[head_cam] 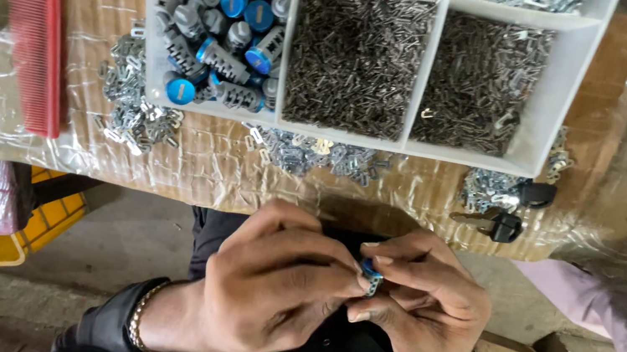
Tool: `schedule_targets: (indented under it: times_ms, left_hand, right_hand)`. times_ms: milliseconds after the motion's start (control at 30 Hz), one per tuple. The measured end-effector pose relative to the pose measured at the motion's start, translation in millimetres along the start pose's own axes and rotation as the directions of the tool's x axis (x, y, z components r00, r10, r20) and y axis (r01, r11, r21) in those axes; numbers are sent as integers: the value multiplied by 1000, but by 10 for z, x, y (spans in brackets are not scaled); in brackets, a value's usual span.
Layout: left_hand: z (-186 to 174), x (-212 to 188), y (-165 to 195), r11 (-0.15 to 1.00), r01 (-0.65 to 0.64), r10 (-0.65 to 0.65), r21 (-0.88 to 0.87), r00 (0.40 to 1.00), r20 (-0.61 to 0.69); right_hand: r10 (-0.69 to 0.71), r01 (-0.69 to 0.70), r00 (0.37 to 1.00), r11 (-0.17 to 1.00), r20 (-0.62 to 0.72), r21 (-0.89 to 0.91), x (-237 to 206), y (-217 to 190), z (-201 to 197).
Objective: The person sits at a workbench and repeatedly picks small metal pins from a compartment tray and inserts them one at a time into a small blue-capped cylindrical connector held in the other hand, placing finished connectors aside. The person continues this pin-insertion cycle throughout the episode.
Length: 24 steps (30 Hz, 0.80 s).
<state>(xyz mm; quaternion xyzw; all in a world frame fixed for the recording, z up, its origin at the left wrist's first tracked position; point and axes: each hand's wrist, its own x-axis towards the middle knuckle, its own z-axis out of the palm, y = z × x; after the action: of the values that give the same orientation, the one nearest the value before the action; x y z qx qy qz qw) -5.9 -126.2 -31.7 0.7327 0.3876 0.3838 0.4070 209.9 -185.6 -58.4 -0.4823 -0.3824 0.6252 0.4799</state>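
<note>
Both hands (348,296) pinch blue-capped cylinder (371,274).

Small blue-capped grey lock cylinder (370,276) pinched between both hands' fingertips

Left hand (273,288) and right hand (420,300) curled together at the fingertips; each grip pinched tight; wrists low.
</note>
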Motion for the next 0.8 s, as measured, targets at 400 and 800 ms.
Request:
schedule_targets:
  times_ms: [400, 800]
  left_hand:
    - [-45, -78, 13, 958, 281, -269, -64, 952, 150]
    - [-117, -4, -173, 973, -36, 42, 226, 999, -20]
  right_hand:
    - [-80, 57, 989, 983, 125, 176, 43, 67, -39]
    - [-11, 15, 1000, 959, -17, 283, -26, 54, -24]
